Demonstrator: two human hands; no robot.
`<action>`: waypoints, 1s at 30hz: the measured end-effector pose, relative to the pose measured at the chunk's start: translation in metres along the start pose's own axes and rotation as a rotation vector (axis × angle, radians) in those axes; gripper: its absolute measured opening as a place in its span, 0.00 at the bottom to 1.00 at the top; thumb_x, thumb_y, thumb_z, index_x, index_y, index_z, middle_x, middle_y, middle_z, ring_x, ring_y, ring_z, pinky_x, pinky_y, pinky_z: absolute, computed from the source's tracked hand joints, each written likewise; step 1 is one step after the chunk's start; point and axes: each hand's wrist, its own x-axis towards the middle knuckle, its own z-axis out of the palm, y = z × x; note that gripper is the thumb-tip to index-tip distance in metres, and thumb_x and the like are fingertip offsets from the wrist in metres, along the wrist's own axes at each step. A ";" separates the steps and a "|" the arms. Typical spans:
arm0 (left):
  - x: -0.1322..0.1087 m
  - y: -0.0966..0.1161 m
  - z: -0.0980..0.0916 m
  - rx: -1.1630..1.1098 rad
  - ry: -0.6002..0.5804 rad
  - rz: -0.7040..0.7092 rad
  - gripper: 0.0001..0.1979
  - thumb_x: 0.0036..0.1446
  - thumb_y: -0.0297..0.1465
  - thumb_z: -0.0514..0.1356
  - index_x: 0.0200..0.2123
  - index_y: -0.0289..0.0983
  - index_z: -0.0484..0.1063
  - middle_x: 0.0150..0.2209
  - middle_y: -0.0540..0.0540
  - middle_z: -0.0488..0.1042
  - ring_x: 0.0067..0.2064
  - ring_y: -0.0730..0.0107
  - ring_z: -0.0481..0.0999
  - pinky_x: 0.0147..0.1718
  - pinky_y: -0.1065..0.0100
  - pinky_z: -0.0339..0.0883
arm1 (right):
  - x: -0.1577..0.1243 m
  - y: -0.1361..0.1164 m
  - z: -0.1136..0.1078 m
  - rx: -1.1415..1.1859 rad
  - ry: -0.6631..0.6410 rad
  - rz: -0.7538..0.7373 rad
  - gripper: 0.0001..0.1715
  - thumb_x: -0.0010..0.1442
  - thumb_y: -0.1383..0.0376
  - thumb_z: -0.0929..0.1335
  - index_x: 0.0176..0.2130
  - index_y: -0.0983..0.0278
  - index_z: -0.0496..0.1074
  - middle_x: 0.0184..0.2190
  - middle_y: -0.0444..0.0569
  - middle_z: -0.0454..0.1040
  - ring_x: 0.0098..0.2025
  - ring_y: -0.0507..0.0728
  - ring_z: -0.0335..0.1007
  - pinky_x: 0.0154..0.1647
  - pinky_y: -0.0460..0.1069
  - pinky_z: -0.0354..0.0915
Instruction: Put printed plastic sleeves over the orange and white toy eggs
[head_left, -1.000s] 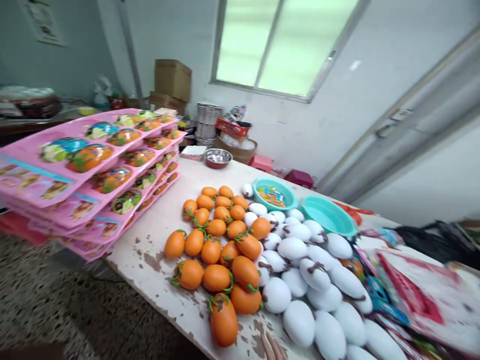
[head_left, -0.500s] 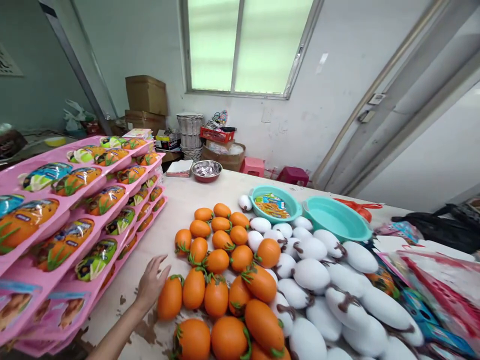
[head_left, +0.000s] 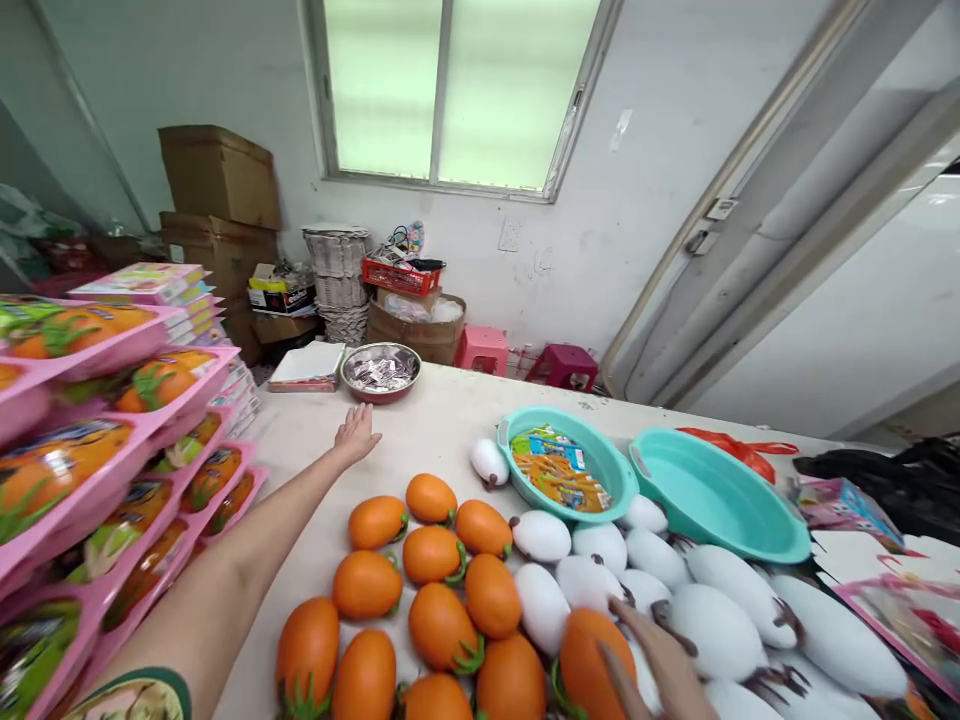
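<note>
My left hand (head_left: 357, 436) is stretched over the bare table just short of a metal bowl (head_left: 381, 372) of small silvery packets. It is open and holds nothing, its thumb out to the side. At the lower right, my right hand (head_left: 664, 665) has its fingers apart, at the right side of an orange egg-shaped piece (head_left: 589, 650) with green leafy stems, beside the white ones. Several more orange pieces (head_left: 439, 620) lie loose in the middle. To their right are white egg-shaped pieces (head_left: 716, 630) with brown stems. A teal basin (head_left: 626, 470) holds colourful printed packets (head_left: 561, 468).
At left rise stacked pink trays (head_left: 202, 375) of wrapped orange pieces, with boxes (head_left: 150, 283) behind. A second teal basin (head_left: 720, 495) and a red plastic bag (head_left: 739, 450) are at right. White booklets (head_left: 307, 365) lie by the bowl.
My left hand has moved forward from beside the orange pieces toward the metal bowl. My right hand has come into view at the lower right. The view has shifted to the right.
</note>
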 end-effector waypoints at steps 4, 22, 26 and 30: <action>0.083 0.010 0.024 0.057 -0.006 -0.006 0.38 0.56 0.32 0.57 0.67 0.33 0.47 0.69 0.35 0.44 0.69 0.45 0.39 0.60 0.46 0.50 | 0.125 -0.018 0.122 0.010 -0.409 -0.094 0.23 0.62 0.68 0.62 0.56 0.67 0.65 0.56 0.59 0.68 0.57 0.60 0.65 0.55 0.54 0.66; 0.082 0.087 0.092 0.157 -0.171 0.325 0.17 0.60 0.33 0.48 0.47 0.42 0.72 0.47 0.40 0.76 0.46 0.51 0.75 0.38 0.61 0.63 | 0.189 0.017 0.240 0.103 -0.826 -0.088 0.47 0.52 0.51 0.71 0.64 0.62 0.54 0.63 0.57 0.57 0.60 0.64 0.57 0.56 0.58 0.58; 0.048 0.094 0.091 0.152 -0.197 0.382 0.19 0.62 0.31 0.45 0.49 0.41 0.71 0.48 0.39 0.75 0.46 0.53 0.75 0.41 0.60 0.64 | 0.175 0.030 0.197 -0.151 -0.455 0.143 0.36 0.60 0.54 0.66 0.62 0.67 0.56 0.62 0.61 0.58 0.63 0.66 0.52 0.60 0.59 0.52; 0.036 0.095 0.077 0.115 -0.149 0.390 0.24 0.59 0.37 0.52 0.59 0.40 0.63 0.54 0.37 0.71 0.53 0.47 0.70 0.49 0.50 0.61 | 0.164 0.060 0.176 -0.372 -0.659 0.461 0.21 0.59 0.68 0.64 0.52 0.67 0.67 0.48 0.61 0.73 0.51 0.66 0.68 0.50 0.58 0.61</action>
